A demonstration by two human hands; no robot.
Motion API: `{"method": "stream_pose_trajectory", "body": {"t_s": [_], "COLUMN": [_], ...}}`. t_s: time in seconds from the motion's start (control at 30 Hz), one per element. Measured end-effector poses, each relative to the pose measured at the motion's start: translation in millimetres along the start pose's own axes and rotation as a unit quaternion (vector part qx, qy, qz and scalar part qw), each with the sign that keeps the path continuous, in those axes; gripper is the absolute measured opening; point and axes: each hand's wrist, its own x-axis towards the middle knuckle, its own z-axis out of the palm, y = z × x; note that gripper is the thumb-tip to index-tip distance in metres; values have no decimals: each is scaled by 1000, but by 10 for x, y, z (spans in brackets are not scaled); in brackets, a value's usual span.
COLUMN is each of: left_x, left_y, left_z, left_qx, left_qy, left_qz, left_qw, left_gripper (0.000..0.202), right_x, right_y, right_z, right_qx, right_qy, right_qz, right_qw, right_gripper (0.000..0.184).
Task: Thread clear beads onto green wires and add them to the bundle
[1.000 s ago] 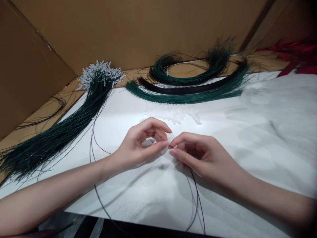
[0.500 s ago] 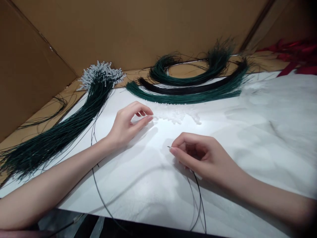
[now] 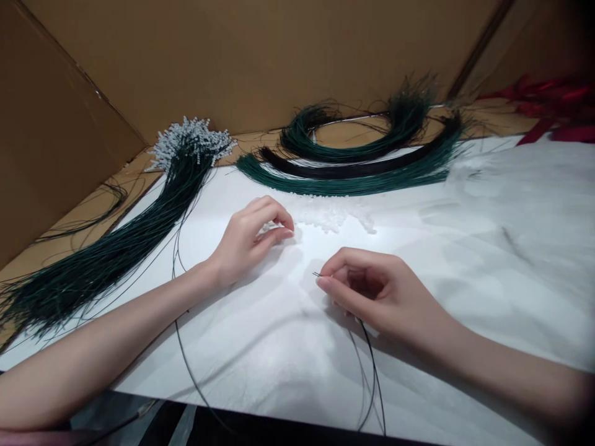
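Note:
My right hand (image 3: 367, 285) pinches thin dark wires (image 3: 373, 362) between thumb and forefinger. Two short wire tips poke out past the fingertips, and the long ends hang down in curves over the table's front edge. At the left end of a loose scatter of small white beads (image 3: 332, 218) is my left hand (image 3: 255, 238), its thumb and forefinger brought together. Whether a bead is between those fingertips is too small to tell. The beads lie on the white sheet (image 3: 260, 347).
A thick bundle of dark green wires (image 3: 134, 238) with white beaded ends (image 3: 193, 142) lies at left. Behind the beads rest curved bundles of green and black wire (image 3: 353, 176). Red ribbon-like material (image 3: 548, 102) is at far right, and a cardboard wall (image 3: 260, 56) closes the back.
My left hand has shifted slightly right and toward me, its thumb and forefinger still together. My right hand stays nearly in place, with the wire tips still showing.

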Motion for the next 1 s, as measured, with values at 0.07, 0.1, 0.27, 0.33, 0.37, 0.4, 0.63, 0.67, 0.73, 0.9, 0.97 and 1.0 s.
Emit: {"method": "stream_pose_trajectory", "body": {"t_s": [0.07,0.1,0.27,0.33,0.37,0.4,0.63,0.67,0.73,0.9,0.97,1.0], "left_x": [-49,-78,-191,-203,-205,-205,-214,-216,-221,-240,-241,-238], "left_y": [111,169,366,388,391,389,353,349,341,325,324,326], "left_z": [37,63,168,176,175,173,171,172,171,161,163,165], "left_qx": [-133,-191,-338,-372,-386,-396,-409,-411,-414,-404,-415,-427], "left_qy": [-21,-36,-85,-87,-90,-93,-117,-122,-132,-144,-145,-143], "left_qz": [-40,-66,-140,-156,-161,-163,-167,-168,-171,-171,-175,-177], "left_qw": [990,979,927,911,904,899,890,888,884,887,881,875], "left_gripper": [11,12,16,17,17,17,17,17,18,15,13,13], "right_x": [-1,-3,-26,-35,-39,-43,-48,-47,-45,-43,-45,-47], "right_y": [-1,0,3,0,-2,-4,-10,-11,-10,7,16,20], "right_z": [2,3,16,19,19,20,19,18,15,13,15,15], "right_qx": [-1,0,27,39,45,49,50,49,48,53,57,57], "right_qy": [5,6,16,21,22,22,22,22,20,19,17,16], "right_qz": [-3,-4,-18,-21,-21,-21,-27,-28,-29,-40,-43,-42], "right_qw": [1000,1000,999,999,999,998,998,998,998,998,997,997], "right_gripper": [11,11,11,10,10,10,10,10,10,10,10,10]}}
